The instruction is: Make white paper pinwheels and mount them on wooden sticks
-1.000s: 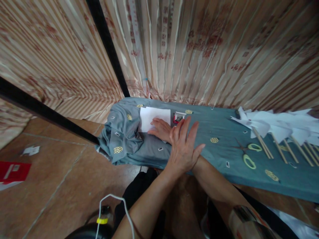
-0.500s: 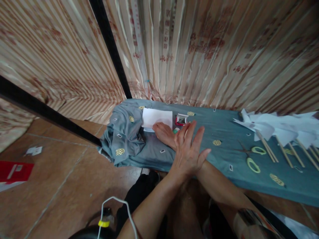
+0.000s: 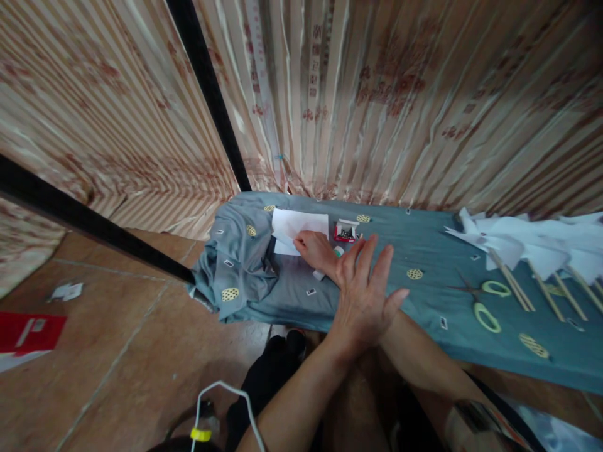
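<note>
My arms are crossed over a table covered with a grey-blue cloth [image 3: 424,295]. My left hand [image 3: 367,292] hovers open above the near edge, fingers spread, holding nothing. My right hand [image 3: 318,249] reaches under it to a white paper sheet [image 3: 296,226] at the table's left end, and its fingers curl on the sheet's near right corner. A small white stick with a green cap [image 3: 335,254] lies right beside that hand. A small red box [image 3: 345,232] with dark bits inside sits just right of the sheet.
Scissors with pale green handles [image 3: 485,304] lie to the right, beside several wooden sticks [image 3: 516,285] and a heap of white paper pieces [image 3: 532,242]. A striped curtain [image 3: 377,94] and a black pole [image 3: 207,94] stand behind. Red packaging [image 3: 28,333] lies on the tiled floor.
My right hand, flat on the sheet before, has drawn back to its near corner with the fingers curled. My left hand has stayed open above it. The green-capped stick has come into view.
</note>
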Motion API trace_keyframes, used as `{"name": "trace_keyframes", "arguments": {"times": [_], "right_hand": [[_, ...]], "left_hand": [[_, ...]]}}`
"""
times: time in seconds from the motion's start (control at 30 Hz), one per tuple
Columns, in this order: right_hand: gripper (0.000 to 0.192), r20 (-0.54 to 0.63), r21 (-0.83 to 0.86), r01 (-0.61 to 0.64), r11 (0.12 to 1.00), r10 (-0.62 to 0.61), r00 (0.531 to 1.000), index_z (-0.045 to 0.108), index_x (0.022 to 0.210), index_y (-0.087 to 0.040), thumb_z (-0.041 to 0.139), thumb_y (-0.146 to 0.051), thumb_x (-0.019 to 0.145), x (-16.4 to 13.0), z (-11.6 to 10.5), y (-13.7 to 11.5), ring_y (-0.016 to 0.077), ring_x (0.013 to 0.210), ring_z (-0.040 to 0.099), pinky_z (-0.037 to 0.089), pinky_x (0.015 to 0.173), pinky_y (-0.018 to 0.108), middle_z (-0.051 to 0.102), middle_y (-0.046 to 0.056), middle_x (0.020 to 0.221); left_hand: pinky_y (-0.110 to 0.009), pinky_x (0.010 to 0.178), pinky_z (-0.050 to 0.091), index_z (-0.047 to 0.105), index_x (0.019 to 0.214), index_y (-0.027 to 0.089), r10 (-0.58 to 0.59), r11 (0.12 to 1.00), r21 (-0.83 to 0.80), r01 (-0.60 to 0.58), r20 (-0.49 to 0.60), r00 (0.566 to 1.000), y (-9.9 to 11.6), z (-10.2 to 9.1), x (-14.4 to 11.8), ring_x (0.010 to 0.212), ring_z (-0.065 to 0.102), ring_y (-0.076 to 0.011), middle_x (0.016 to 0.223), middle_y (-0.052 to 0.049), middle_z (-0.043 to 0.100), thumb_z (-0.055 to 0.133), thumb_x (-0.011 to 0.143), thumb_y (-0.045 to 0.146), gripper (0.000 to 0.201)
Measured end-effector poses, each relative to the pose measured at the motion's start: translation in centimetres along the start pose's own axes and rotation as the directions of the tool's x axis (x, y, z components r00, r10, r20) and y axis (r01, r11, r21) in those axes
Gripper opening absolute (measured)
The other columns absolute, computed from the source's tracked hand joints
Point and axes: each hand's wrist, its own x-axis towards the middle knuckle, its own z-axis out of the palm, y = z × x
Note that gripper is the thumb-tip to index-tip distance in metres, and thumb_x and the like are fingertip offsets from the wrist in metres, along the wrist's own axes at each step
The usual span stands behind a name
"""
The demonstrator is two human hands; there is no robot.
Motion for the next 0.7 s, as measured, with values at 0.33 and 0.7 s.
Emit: {"name": "trace_keyframes", "arguments": {"times": [0.33,0.7], "right_hand": [[0.014,-0.064,0.572,-0.281,0.771,0.383,0.921,0.064,0.068,-0.023,0.060,-0.027,0.080,0.6,-2.2,-1.7,0.0209,0.080,0.061,0.045,0.072,0.031,0.067,0.003,0.072],[0.020,-0.081,0.935,-0.141,0.326,0.583,0.808,0.062,0.071,-0.022,0.073,-0.038,0.067,-2.7,-10.9,0.0,0.0094,0.050,0.051,0.046,0.053,0.023,0.057,-0.006,0.058]], "left_hand": [[-0.047,0.114,0.029,0.038,0.143,0.010,-0.013,0.999,-0.049,0.014,0.036,0.999,0.3,-1.0,-0.1,0.142,0.030,-0.0296,0.152,-0.020,0.039,0.042,0.098,0.038,0.054],[-0.050,0.115,0.020,0.017,0.153,0.011,-0.061,0.995,0.072,0.062,-0.018,0.998,-0.2,-1.7,-0.2,0.149,0.018,-0.0308,0.156,-0.022,0.033,0.034,0.098,0.051,0.070]]}}
